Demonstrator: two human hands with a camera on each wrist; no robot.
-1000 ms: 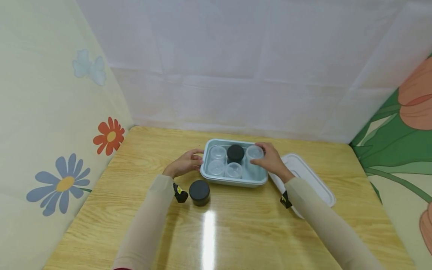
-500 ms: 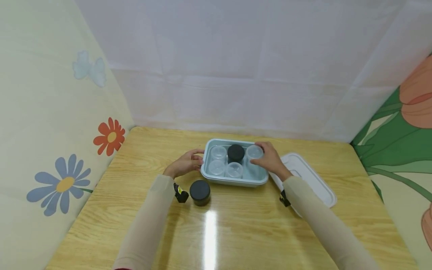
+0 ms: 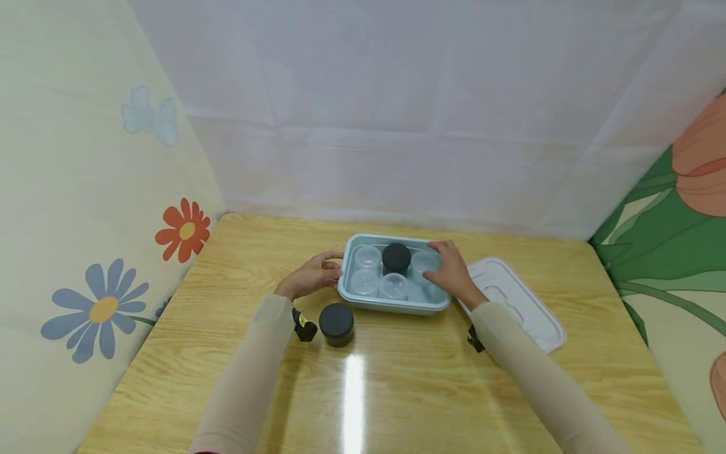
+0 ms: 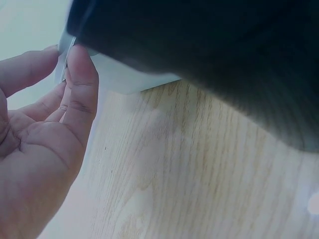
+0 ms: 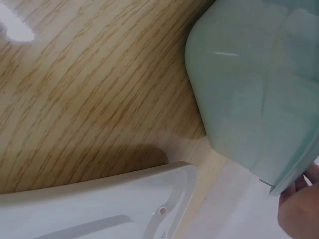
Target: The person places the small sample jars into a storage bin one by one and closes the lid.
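A pale blue-green rectangular storage box (image 3: 420, 306) stands on the table. Inside it are several small clear plastic cups (image 3: 365, 282) and a black-lidded round jar (image 3: 396, 257). My left hand (image 3: 312, 274) pinches the box's left rim; the left wrist view has thumb and fingers (image 4: 82, 74) on either side of that edge. At the right end, my right hand (image 3: 454, 271) reaches over the rim, thumb and fingers spread apart above a clear cup (image 3: 423, 261) sitting low in the back right corner. The right wrist view catches only part of that hand (image 5: 301, 206) at the rim.
Another black round jar (image 3: 337, 324) stands on the wooden table (image 3: 408, 391) in front of the box, near my left wrist. Partly under my right forearm lies a white lid (image 3: 524, 302). A white cloth backdrop (image 3: 363, 157) hangs behind the table, with flowered cloth at both sides.
The clear cup at the right has gone down into the box, away from my right hand's fingertips. My left hand stays on the rim.
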